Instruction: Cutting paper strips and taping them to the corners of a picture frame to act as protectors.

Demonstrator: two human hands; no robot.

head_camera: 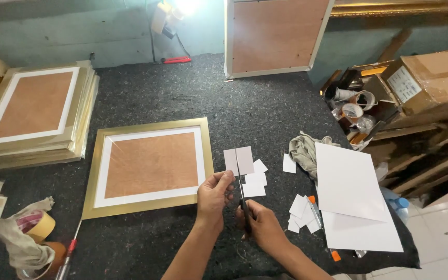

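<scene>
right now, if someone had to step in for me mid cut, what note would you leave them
Left hand: pinches the lower edge of a small white card, held up over the mat.
Right hand: works the scissors, blades running up the middle of that card.
Done: cut white pieces lie just right of the card, more lie by the big white sheets.
Gold frame lies face down to the left, backing board in.
Left: this card is only partly cut; the big sheets look uncut.
</scene>
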